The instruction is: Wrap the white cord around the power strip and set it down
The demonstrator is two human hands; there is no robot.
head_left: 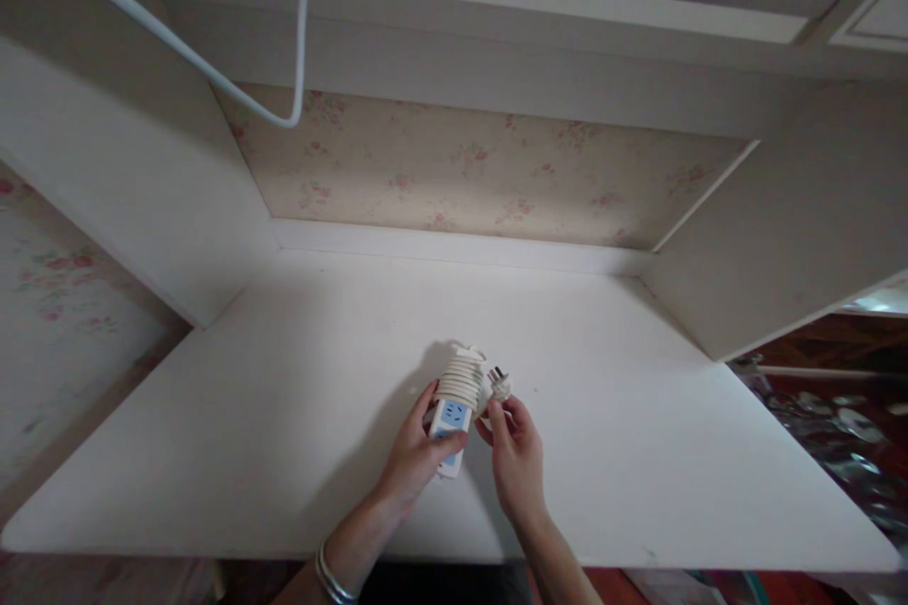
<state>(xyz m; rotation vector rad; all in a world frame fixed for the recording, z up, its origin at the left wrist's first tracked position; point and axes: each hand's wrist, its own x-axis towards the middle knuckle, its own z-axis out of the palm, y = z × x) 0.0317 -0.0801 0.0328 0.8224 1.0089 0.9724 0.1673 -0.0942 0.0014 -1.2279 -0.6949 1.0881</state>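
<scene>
A white power strip [454, 413] with light blue socket faces is gripped by my left hand [418, 454], the thumb lying across its front. Its cream cord [461, 380] is wound in several turns around the upper end of the strip. My right hand [516, 454] pinches the plug [500, 386] of that cord, its metal prongs pointing up and away from me. Both hands are close together over the front middle of the white desk [610, 416].
Side panels [780, 227] flank the desk, with flowered wallpaper [454, 170] at the back. An overhead shelf [567, 5] holds clear plastic items. A white cable or bar [213, 71] crosses the upper left. Shiny objects [844, 435] lie below the right edge.
</scene>
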